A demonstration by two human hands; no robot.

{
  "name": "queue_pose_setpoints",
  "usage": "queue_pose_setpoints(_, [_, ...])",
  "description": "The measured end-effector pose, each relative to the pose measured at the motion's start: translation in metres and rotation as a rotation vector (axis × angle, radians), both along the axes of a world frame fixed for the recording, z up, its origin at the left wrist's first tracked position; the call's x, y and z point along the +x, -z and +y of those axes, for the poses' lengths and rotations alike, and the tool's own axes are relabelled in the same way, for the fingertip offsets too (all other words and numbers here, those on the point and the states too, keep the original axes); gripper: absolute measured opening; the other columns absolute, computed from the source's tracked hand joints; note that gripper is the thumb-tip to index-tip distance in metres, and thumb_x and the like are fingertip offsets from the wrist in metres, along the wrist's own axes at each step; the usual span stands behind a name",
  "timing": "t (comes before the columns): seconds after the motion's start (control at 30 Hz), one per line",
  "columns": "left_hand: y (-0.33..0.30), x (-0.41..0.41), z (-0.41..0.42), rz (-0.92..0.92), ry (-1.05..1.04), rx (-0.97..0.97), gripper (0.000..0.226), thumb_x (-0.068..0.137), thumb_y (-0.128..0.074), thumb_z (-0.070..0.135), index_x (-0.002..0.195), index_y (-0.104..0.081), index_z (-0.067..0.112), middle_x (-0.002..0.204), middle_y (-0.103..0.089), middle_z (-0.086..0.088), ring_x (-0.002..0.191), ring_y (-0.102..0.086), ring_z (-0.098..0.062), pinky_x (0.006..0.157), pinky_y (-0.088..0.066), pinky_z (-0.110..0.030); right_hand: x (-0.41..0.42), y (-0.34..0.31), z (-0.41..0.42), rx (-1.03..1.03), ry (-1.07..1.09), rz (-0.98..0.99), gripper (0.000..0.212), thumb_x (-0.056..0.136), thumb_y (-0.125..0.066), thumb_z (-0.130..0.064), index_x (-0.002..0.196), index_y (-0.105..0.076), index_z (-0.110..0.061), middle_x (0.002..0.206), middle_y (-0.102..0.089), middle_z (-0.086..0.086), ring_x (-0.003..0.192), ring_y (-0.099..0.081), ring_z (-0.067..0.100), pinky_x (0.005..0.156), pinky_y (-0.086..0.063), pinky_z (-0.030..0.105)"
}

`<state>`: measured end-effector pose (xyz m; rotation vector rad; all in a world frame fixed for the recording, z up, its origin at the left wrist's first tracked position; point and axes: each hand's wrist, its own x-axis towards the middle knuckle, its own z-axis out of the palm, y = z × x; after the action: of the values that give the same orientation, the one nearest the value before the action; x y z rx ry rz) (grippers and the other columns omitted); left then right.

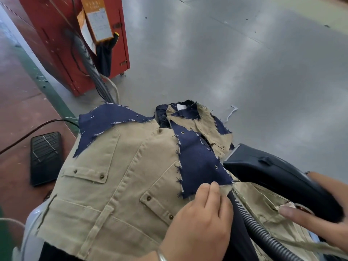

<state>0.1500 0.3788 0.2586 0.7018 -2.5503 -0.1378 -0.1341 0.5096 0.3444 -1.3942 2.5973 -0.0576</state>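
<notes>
**Loose Threads Trimmed on a Khaki-and-Navy Garment**

Rests the left hand (197, 221) palm-down on the khaki garment (116, 185), fingers pressed side by side, two fingertips (214, 186) on the frayed lower edge of the navy patch (199, 166). Thumb hidden, so cannot tell whether pinching the cloth or merely pressing it. Wears a metal bangle (162, 256) at that wrist. Wraps the right hand (331, 234) around the rear of the dark thread trimmer (273, 172), one digit stretched along its underside, blade end aimed at the patch's right edge and just beside it.

Spreads across the lower middle of the view: tan twill with flap pockets and brass snaps, navy denim pieces at the shoulder and down the front, raw edges bristling with loose threads. Runs a grey ribbed hose (263, 234) under the trimmer, between the two hands.

Leaves open grey floor (244, 63) ahead and to the right. Crowds the left side with a red cabinet (56, 44) further off and a black foot pedal (46, 159) near the garment's left edge.
</notes>
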Motion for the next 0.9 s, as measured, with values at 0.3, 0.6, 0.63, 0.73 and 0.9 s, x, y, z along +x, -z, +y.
queue_pose_setpoints(0.3, [0.000,-0.004,0.000,-0.150,0.020,0.034,0.034,0.081,-0.043,0.004,0.086,-0.076,0.010,0.092,-0.072,-0.012,0.080,-0.068,-0.022,0.056,-0.053,-0.023,0.064,-0.018,-0.031,0.104,-0.020,-0.194,0.068,0.053,-0.056,-0.097,0.095,-0.060,-0.043,0.065,-0.065,-0.019,0.048,-0.061,0.001,0.049,-0.052,0.020])
queue_pose_setpoints(0.6, [0.001,-0.006,-0.006,-0.176,0.007,0.094,0.050,0.089,-0.028,0.002,0.079,-0.076,0.014,0.088,-0.073,-0.008,0.076,-0.067,-0.018,0.058,-0.045,-0.020,0.106,-0.032,-0.095,0.162,-0.083,-0.397,0.068,0.046,-0.063,-0.092,0.092,-0.060,-0.042,0.057,-0.065,-0.003,0.036,-0.057,0.011,0.040,-0.047,0.030])
queue_pose_setpoints(0.63, [0.001,-0.007,-0.006,-0.185,0.007,0.096,0.050,0.089,-0.027,0.003,0.080,-0.076,0.014,0.088,-0.073,-0.008,0.076,-0.066,-0.018,0.058,-0.045,-0.021,0.108,-0.033,-0.107,0.142,-0.093,-0.400,0.056,0.051,-0.067,-0.083,0.090,-0.060,-0.043,0.057,-0.065,-0.004,0.036,-0.056,0.010,0.040,-0.047,0.030])
queue_pose_setpoints(0.73, [0.004,-0.008,-0.008,-0.171,0.011,0.048,0.047,0.088,-0.030,0.004,0.083,-0.076,0.012,0.088,-0.072,-0.008,0.075,-0.065,-0.020,0.063,-0.050,-0.021,0.110,-0.030,-0.142,0.112,-0.154,-0.359,0.031,0.066,-0.078,-0.056,0.077,-0.060,-0.034,0.048,-0.060,-0.009,0.032,-0.053,0.008,0.035,-0.040,0.019])
queue_pose_setpoints(0.9, [0.003,-0.009,-0.007,-0.128,-0.009,0.021,0.044,0.087,-0.032,0.003,0.082,-0.074,0.014,0.089,-0.071,-0.007,0.075,-0.065,-0.020,0.060,-0.049,-0.021,0.099,-0.023,-0.195,0.046,-0.144,-0.313,0.038,0.076,-0.080,-0.047,0.084,-0.056,-0.018,0.055,-0.064,-0.001,0.036,-0.058,0.013,0.040,-0.046,0.025])
